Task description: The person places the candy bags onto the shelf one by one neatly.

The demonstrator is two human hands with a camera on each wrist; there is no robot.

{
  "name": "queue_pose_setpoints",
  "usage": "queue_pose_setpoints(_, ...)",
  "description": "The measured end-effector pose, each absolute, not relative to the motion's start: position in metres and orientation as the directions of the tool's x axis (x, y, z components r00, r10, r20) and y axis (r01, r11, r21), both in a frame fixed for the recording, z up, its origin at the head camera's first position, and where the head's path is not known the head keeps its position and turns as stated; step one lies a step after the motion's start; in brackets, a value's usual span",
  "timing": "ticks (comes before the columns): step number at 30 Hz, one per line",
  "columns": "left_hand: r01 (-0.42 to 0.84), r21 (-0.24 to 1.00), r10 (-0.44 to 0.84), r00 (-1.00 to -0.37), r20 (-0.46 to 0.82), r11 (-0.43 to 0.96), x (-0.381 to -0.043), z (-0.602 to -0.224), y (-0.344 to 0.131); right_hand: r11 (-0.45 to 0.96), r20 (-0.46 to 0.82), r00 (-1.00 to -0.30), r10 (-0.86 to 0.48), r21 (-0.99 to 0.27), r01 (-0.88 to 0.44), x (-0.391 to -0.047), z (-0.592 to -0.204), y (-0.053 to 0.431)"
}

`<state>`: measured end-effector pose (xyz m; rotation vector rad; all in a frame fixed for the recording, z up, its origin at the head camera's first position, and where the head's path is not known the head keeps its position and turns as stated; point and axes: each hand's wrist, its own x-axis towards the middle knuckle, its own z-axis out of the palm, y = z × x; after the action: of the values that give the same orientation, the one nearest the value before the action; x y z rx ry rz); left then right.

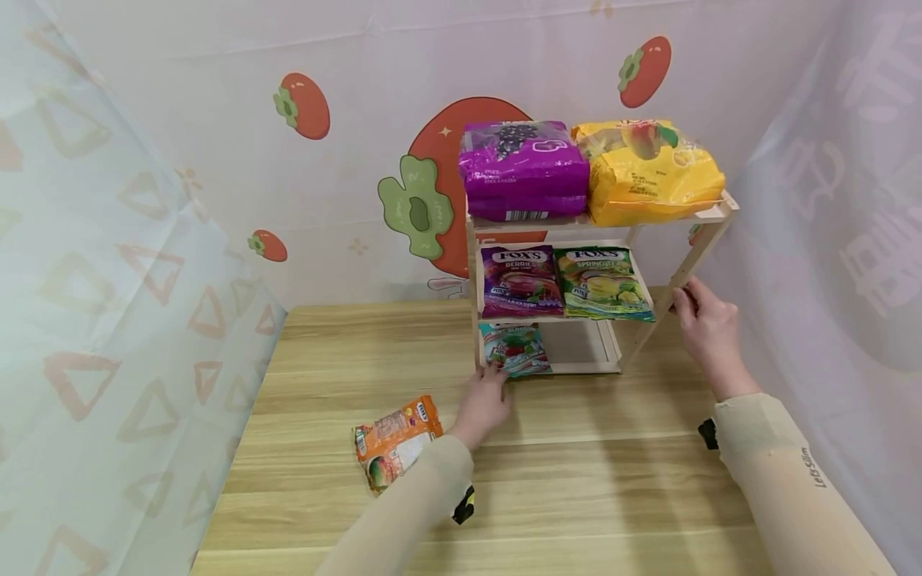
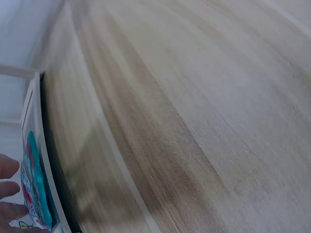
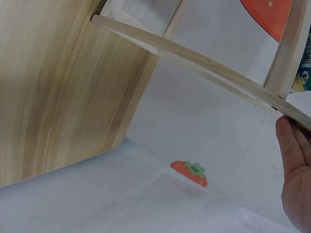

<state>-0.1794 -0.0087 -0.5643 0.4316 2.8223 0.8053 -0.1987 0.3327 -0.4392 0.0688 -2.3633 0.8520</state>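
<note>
A three-tier wooden rack (image 1: 674,282) stands on the table. My left hand (image 1: 486,406) is at its lower left front corner, fingers loosely extended beside a teal Mint Blossom candy bag (image 1: 520,349) on the bottom shelf. In the left wrist view those fingers (image 2: 8,188) reach to the teal bag (image 2: 35,179); whether they press it I cannot tell. My right hand (image 1: 709,330) holds the rack's right front post between thumb and fingers. From the right wrist, the right hand (image 3: 296,170) lies against the wooden post, its fingertips partly hidden.
Purple Berries (image 1: 520,282) and green Spring Tea bags (image 1: 603,283) lie on the middle shelf. A large purple bag (image 1: 526,172) and a yellow bag (image 1: 651,176) sit on top. An orange candy bag (image 1: 396,440) lies on the table (image 1: 346,352), left of the left forearm.
</note>
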Motion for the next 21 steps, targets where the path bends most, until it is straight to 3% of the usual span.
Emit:
queue_pose_setpoints(8, 0.445, 0.279, 0.480, -0.875, -0.068, 0.851, -0.175, -0.568, 0.003, 0.793, 0.564, -0.812, 0.154, -0.560, -0.238, -0.199, -0.439, 0.333)
queue_pose_setpoints(21, 0.427, 0.191, 0.457, -0.874, -0.164, 0.884, -0.184, -0.585, 0.004, 0.808, 0.582, -0.799, 0.154, -0.539, -0.237, -0.201, -0.442, 0.334)
